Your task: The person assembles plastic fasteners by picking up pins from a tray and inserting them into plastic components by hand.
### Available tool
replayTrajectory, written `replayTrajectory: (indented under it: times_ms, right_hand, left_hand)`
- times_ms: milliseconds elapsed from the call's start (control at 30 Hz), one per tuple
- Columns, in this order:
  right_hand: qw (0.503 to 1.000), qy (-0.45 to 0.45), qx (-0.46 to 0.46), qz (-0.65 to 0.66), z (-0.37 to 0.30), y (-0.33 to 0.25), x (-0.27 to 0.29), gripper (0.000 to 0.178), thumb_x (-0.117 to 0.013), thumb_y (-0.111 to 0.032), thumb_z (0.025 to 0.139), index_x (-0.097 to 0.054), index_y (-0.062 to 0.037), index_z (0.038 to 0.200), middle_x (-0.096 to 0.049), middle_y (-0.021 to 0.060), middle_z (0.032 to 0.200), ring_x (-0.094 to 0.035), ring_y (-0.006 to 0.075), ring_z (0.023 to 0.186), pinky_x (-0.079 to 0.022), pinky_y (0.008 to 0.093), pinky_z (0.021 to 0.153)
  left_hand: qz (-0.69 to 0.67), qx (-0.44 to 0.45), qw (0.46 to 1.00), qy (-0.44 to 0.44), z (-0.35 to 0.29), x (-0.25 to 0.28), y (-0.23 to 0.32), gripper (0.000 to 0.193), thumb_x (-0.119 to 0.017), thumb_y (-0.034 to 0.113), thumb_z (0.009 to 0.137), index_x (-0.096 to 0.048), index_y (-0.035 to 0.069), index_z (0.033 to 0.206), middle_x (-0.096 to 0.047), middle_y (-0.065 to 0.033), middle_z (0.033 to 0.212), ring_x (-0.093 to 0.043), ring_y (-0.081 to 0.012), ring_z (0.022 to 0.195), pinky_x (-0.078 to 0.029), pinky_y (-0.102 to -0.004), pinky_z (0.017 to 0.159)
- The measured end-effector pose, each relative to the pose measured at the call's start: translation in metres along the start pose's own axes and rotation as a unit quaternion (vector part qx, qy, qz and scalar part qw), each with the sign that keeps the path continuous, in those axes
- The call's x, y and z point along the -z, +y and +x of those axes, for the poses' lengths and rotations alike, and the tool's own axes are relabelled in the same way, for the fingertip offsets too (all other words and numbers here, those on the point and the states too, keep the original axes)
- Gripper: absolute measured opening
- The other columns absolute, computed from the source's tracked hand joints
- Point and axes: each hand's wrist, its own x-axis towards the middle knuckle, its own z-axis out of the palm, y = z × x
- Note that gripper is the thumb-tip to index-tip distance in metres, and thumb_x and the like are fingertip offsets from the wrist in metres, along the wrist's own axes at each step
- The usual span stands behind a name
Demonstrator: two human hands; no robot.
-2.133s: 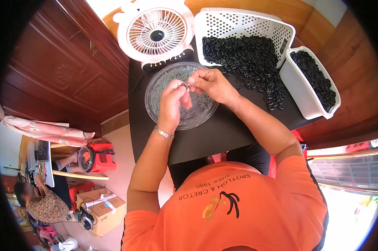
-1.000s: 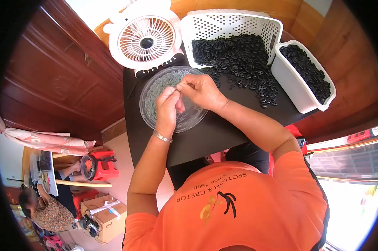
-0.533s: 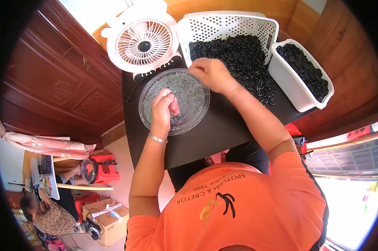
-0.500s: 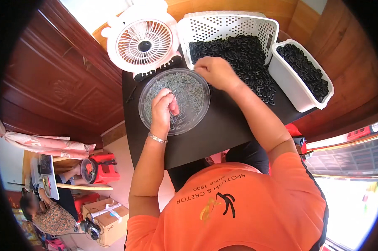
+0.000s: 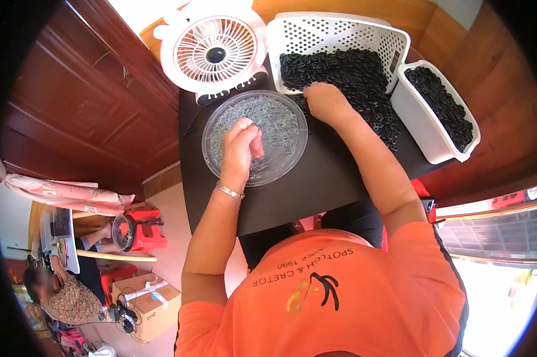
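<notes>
My left hand [image 5: 239, 150] is closed above a round clear tray [image 5: 267, 180], its fingers curled round a small dark piece whose kind I cannot make out. Small, thin silvery pieces [image 5: 274, 128] are spread across the tray. My right hand [image 5: 328, 104] is closed, with its fingertips pinched together by the front edge of a white perforated basket [image 5: 340, 27]. Whatever those fingertips hold, if anything, is hidden. Black flat pieces with holes [image 5: 334, 68] fill the basket and spill over its front onto the dark table [image 5: 292, 199], beside my right hand.
A white-and-pink animal-shaped fan [image 5: 215, 55] stands behind the tray. On the right is a white bin [image 5: 420, 128] holding more black pieces. At the lower left, another person [image 5: 75, 300] sits near a cardboard box [image 5: 155, 309] and a red stool [image 5: 149, 229].
My right hand has moved a little right, away from the tray's rim toward the black pieces. My left hand stays closed over the tray. The whole view has shifted slightly.
</notes>
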Motion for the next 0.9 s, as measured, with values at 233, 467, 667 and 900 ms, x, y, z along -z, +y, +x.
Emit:
replayTrajectory:
  times_ms: [233,467,667,900]
  right_hand:
    - [0.987,0.108,0.033,0.115,0.002,0.001,-0.002,0.015,-0.056,-0.001,0.073,-0.064,0.0028,0.085,-0.064,0.0157,0.084,-0.063,0.0271,0.079,-0.051,0.0362,0.072]
    - [0.684,-0.110,-0.055,0.719,-0.006,-0.045,0.026,0.021,-0.062,-0.003,0.080,-0.059,0.0019,0.100,-0.061,0.0029,0.080,-0.057,0.0105,0.070,-0.049,0.0236,0.069]
    - [0.599,-0.154,-0.051,0.784,-0.013,-0.062,0.023,0.021,-0.064,-0.007,0.083,-0.059,-0.0003,0.102,-0.061,0.0034,0.084,-0.058,0.0103,0.073,-0.049,0.0233,0.071]
    - [0.608,-0.155,-0.039,0.778,-0.014,-0.062,0.025,0.019,-0.062,-0.005,0.083,-0.060,0.0000,0.101,-0.061,0.0032,0.085,-0.058,0.0101,0.075,-0.049,0.0238,0.071]
  left_hand:
    - [0.016,0.004,1.000,0.018,0.000,0.000,-0.001,0.016,-0.045,0.013,0.087,-0.046,0.006,0.073,-0.047,-0.0027,0.059,-0.048,-0.0120,0.048,-0.038,-0.0232,0.045]
    - [0.006,0.000,1.000,0.022,-0.001,-0.002,-0.006,0.016,-0.045,0.014,0.088,-0.047,0.005,0.074,-0.048,-0.0029,0.059,-0.048,-0.0117,0.048,-0.038,-0.0228,0.045]
    - [0.003,0.004,0.999,0.035,-0.001,-0.007,-0.005,0.017,-0.045,0.015,0.088,-0.048,0.005,0.074,-0.048,-0.0025,0.058,-0.047,-0.0111,0.048,-0.038,-0.0221,0.045]
    - [-0.001,0.005,0.999,0.033,-0.001,-0.006,-0.006,0.018,-0.046,0.015,0.088,-0.048,0.005,0.074,-0.047,-0.0021,0.058,-0.047,-0.0109,0.047,-0.038,-0.0214,0.045]
